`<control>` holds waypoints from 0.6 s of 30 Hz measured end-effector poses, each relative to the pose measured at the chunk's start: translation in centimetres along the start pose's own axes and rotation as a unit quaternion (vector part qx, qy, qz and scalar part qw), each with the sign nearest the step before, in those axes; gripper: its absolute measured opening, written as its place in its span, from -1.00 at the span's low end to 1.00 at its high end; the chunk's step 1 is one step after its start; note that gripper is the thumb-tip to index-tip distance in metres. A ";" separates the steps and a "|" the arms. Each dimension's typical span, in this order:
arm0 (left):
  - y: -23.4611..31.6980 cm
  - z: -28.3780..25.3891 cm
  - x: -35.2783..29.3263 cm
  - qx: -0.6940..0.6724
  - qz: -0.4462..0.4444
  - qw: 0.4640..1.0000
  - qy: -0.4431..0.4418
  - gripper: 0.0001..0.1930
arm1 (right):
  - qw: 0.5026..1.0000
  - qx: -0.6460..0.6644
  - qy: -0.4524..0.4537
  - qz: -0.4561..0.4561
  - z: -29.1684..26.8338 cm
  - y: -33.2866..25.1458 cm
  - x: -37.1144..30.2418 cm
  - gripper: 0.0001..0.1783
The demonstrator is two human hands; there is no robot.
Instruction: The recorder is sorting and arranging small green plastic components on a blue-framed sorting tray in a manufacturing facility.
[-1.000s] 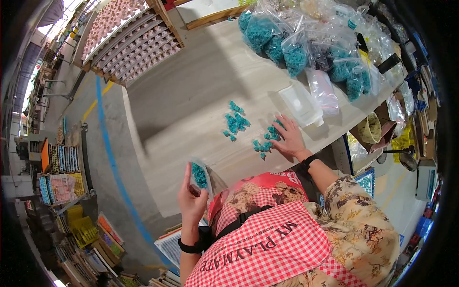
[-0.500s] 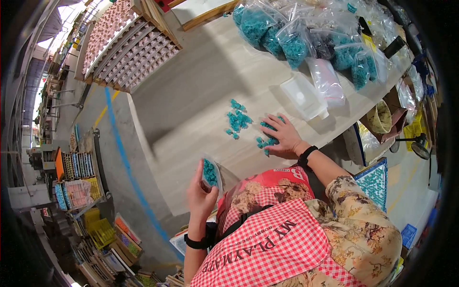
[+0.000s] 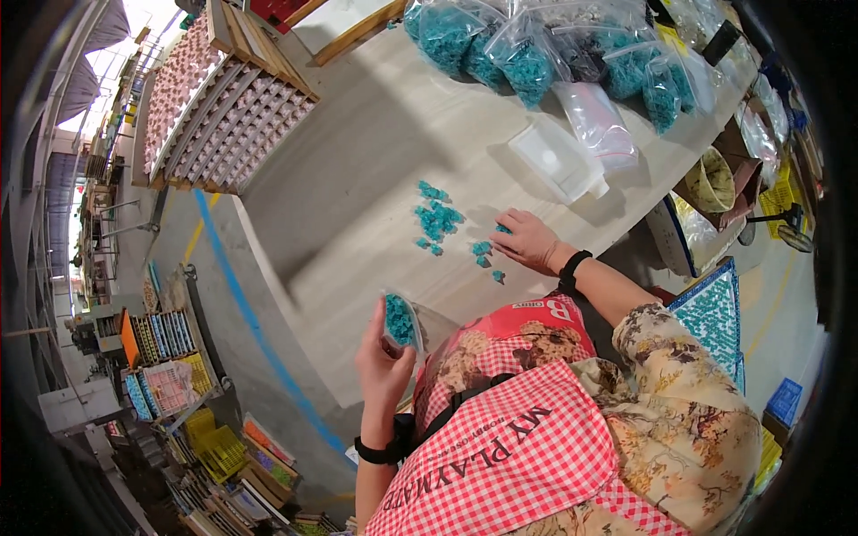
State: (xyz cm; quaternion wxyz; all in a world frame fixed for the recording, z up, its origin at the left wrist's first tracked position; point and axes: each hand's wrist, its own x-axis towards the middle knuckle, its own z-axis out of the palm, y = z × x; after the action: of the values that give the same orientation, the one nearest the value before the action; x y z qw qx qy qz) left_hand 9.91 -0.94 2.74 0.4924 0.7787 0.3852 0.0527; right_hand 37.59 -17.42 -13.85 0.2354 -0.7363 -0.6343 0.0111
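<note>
1. Far to the left, a yellow basket [image 3: 219, 451] sits low down near lots of shelf stuff.
2. Next, up high, a wooden rack [image 3: 237, 125] has rows of small pink bits.
3. A blue line [image 3: 259, 335] runs along the floor beside the pale tabletop [image 3: 335, 313].
4. The left hand [image 3: 382, 362] is at the near edge of the tabletop. Its fingers grip a small clear bag [image 3: 401, 320], with teal bits inside.
5. To the right, a loose pile of teal bits [image 3: 437, 220] lies flat on the tabletop, touching no hand.
6. A few stray teal bits [image 3: 483, 255] lie between that pile and the right hand [image 3: 529, 241].
7. The right hand's fingers bend over a teal bit by their tips. I cannot tell if they grip it.
8. Behind that hand, big clear bags [image 3: 527, 76] full of teal bits stand in a heap.
9. In front of them are a white tray [image 3: 550, 156] and a flat clear bag [image 3: 597, 125].
10. Far right, a blue basket [image 3: 785, 400] sits low.
</note>
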 end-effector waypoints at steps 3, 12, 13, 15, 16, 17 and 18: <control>-0.5 0.2 0.2 0.027 0.041 0.999 0.015 -0.15 | 1.000 0.009 -0.014 0.022 0.5 0.4 0.3 -0.83; 0.6 -0.1 0.3 0.006 0.014 1.000 0.001 -0.17 | 0.655 0.664 -0.038 0.358 -5.9 -6.1 8.4 -0.76; 0.1 -0.1 0.6 -0.021 0.026 0.999 -0.006 -0.15 | 0.578 0.735 -0.048 0.352 -7.6 -8.3 9.8 -0.76; -0.3 0.0 0.8 -0.050 0.039 0.998 -0.010 -0.13 | 0.420 0.849 -0.071 0.313 -9.3 -12.5 12.2 -0.73; -0.3 0.2 0.8 -0.053 0.022 0.998 -0.002 -0.20 | 0.357 0.889 -0.104 0.269 -8.9 -13.8 13.1 -0.74; -0.3 0.3 0.9 -0.056 0.006 0.998 0.007 -0.28 | 0.351 0.891 -0.093 0.272 -8.9 -15.6 13.8 -0.75; -1.1 0.5 0.9 -0.058 0.008 0.998 0.011 -0.28 | 0.346 0.893 -0.085 0.274 -8.8 -17.4 14.4 -0.77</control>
State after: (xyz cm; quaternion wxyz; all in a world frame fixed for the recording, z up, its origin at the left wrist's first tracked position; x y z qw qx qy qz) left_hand 10.20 -0.45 1.35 0.5322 0.7512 0.3804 0.0875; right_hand 27.05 -5.32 4.35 0.6821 -0.2174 -0.0276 0.6977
